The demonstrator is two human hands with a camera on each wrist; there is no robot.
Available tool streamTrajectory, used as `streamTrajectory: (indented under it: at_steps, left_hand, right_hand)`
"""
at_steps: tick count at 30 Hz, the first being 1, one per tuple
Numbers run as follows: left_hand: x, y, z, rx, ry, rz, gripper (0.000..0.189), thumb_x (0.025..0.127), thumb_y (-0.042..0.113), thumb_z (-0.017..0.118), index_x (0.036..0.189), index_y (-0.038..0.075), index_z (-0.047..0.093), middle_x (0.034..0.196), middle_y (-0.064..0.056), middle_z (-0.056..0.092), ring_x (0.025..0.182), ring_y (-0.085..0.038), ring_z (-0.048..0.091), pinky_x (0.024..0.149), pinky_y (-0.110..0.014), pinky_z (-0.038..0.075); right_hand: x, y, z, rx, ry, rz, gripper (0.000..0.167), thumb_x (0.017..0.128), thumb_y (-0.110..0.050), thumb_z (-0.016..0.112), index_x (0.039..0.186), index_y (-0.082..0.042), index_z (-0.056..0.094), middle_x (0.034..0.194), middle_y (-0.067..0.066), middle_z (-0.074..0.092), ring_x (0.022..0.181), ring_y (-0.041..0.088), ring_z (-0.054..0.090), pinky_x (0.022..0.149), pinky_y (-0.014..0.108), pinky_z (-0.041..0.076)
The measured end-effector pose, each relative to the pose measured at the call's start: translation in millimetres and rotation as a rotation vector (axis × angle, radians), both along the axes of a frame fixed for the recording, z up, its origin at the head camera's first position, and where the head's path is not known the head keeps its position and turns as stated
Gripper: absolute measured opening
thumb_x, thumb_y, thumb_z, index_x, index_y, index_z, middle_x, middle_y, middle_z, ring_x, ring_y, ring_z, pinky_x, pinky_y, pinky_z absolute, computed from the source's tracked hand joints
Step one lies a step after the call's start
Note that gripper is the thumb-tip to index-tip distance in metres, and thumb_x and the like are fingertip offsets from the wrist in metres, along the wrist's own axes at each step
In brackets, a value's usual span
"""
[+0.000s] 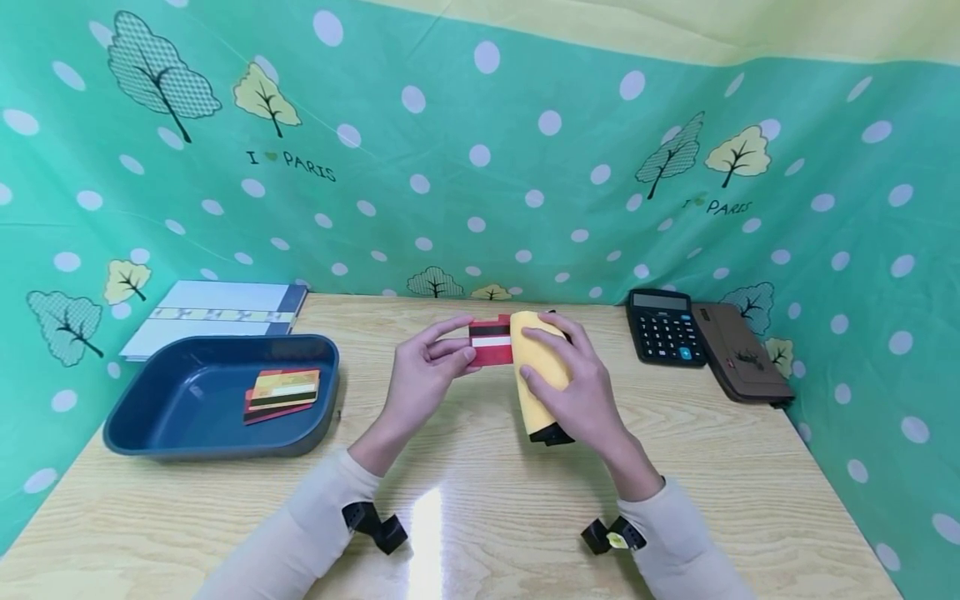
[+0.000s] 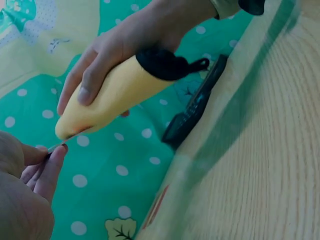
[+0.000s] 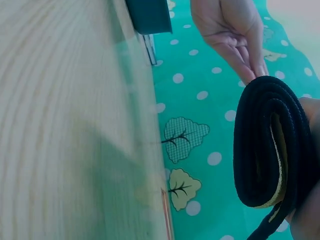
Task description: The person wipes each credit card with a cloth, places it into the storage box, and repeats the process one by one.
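Between the thumb and fingers of my left hand (image 1: 423,371) is a red card (image 1: 491,348) with a dark and a white stripe. Its right end meets the side of a yellow roll (image 1: 534,392) with black ends; how far it goes in is hidden. My right hand (image 1: 583,383) grips the roll from its right side. In the left wrist view the card's thin edge reaches the narrow side of the yellow roll (image 2: 112,97), beside a slit. The right wrist view shows the black end (image 3: 252,145) coiled in layers, with a strap hanging down.
To the left, a blue basin (image 1: 217,342) holds several cards (image 1: 283,392), gold and red. Behind it lies a pale blue and white folder (image 1: 217,300). A black calculator (image 1: 663,325) and a brown zip case (image 1: 738,350) lie at the back right. Patterned green cloth hangs behind the wooden table (image 1: 480,467).
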State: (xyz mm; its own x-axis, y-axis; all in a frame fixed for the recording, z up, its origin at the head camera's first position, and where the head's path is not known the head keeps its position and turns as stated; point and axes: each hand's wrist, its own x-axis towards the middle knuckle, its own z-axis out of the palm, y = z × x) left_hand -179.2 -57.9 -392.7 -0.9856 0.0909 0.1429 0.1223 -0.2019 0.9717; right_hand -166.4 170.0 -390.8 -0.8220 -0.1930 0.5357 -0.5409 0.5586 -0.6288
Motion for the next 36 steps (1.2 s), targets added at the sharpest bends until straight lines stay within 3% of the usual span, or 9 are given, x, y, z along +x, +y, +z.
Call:
streamTrajectory:
  at_steps: [15, 21, 25, 36]
  left_hand:
    - [5.1, 8.3, -1.4, 0.026, -0.041, -0.024, 0.044, 0.095, -0.008, 0.066, 0.137, 0.004, 0.063, 0.118, -0.029, 0.073, 0.101, -0.025, 0.078, 0.089, -0.036, 0.065]
    - [6.5, 10.7, -2.5, 0.014, -0.035, -0.037, 0.043, 0.096, -0.007, 0.066, 0.138, 0.002, 0.062, 0.118, -0.029, 0.073, 0.097, -0.019, 0.079, 0.088, -0.036, 0.065]
    - [7.5, 11.8, -2.6, 0.032, -0.029, -0.052, 0.043, 0.096, -0.007, 0.066, 0.138, 0.002, 0.062, 0.117, -0.029, 0.073, 0.093, -0.016, 0.079, 0.089, -0.037, 0.065]
    - [10.5, 13.7, -1.3, 0.056, -0.047, -0.069, 0.040, 0.095, -0.008, 0.066, 0.133, 0.006, 0.065, 0.113, -0.025, 0.075, 0.096, -0.021, 0.079, 0.091, -0.041, 0.064]
  right_hand:
    - [8.6, -11.9, 1.2, -0.004, -0.019, 0.047, 0.051, 0.088, -0.012, 0.081, 0.136, -0.024, 0.068, 0.155, -0.002, 0.050, 0.141, 0.022, 0.052, 0.093, 0.030, 0.054]
    - [12.0, -15.4, -0.5, 0.016, -0.004, 0.058, 0.050, 0.088, -0.013, 0.081, 0.135, -0.022, 0.068, 0.155, 0.000, 0.049, 0.136, 0.024, 0.056, 0.089, 0.028, 0.055]
    - [14.2, -17.6, 0.0, 0.022, 0.023, 0.063, 0.050, 0.087, -0.013, 0.082, 0.134, -0.022, 0.069, 0.155, 0.000, 0.050, 0.138, 0.025, 0.055, 0.093, 0.033, 0.056]
    - [15.4, -17.3, 2.2, 0.030, 0.032, 0.059, 0.051, 0.087, -0.014, 0.083, 0.134, -0.022, 0.068, 0.154, 0.000, 0.050, 0.134, 0.024, 0.059, 0.089, 0.031, 0.056]
